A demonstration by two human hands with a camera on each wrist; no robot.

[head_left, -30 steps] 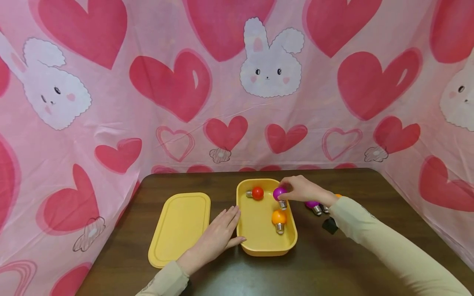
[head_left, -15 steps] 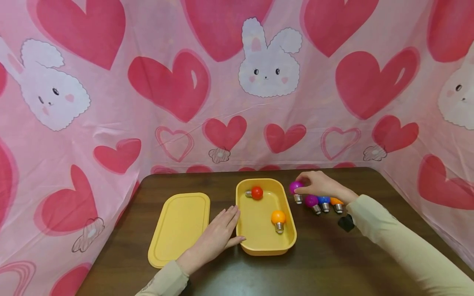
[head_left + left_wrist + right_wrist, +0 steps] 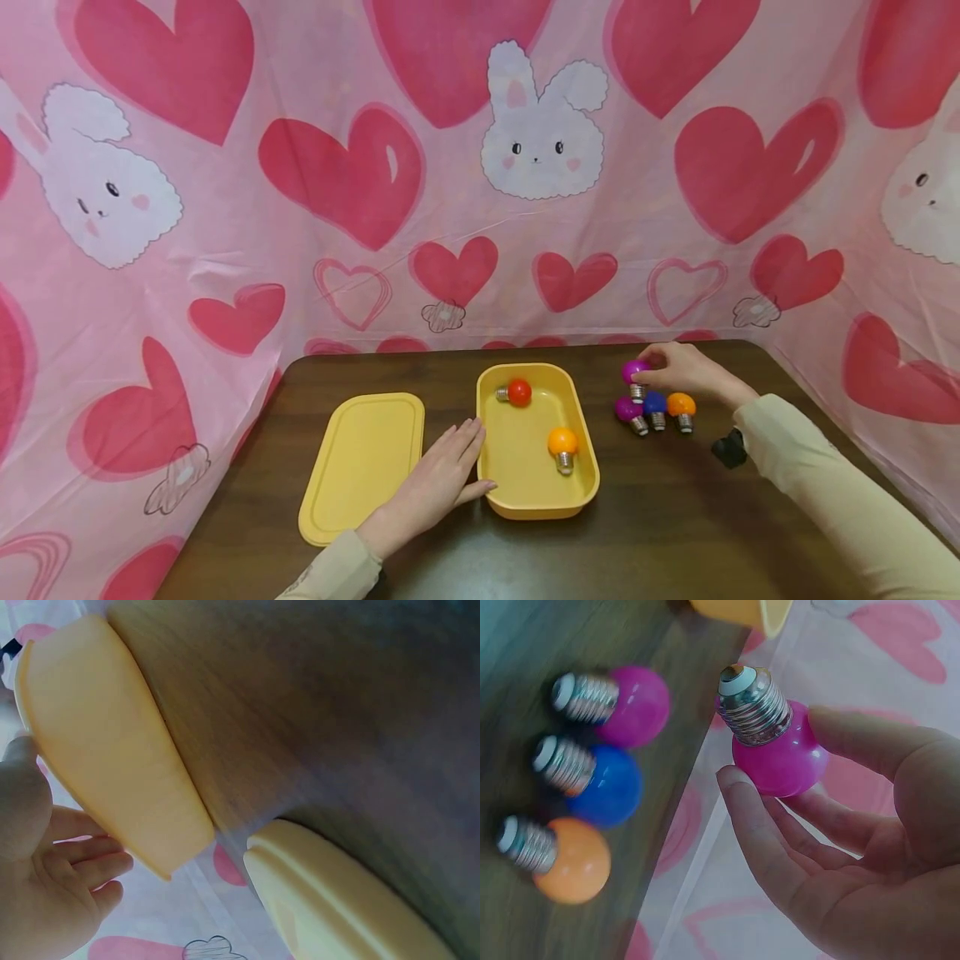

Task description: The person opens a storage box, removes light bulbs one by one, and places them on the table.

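My right hand pinches a magenta light bulb between thumb and fingers, its metal screw base pointing away from the palm. In the head view this bulb is just behind a row of bulbs on the table: a second magenta bulb, a blue bulb and an orange bulb. My left hand has its fingers straight along the left rim of a yellow container. Inside the container lie a red bulb at the back and another orange bulb nearer the front right.
A flat yellow lid lies on the dark wooden table, left of the container. Behind the table hangs a pink cloth printed with hearts and rabbits. A black strap piece shows at the right wrist.
My right hand has carried the magenta bulb from over the container's right side out to the right, to the row of bulbs. The left hand has stayed at the rim.
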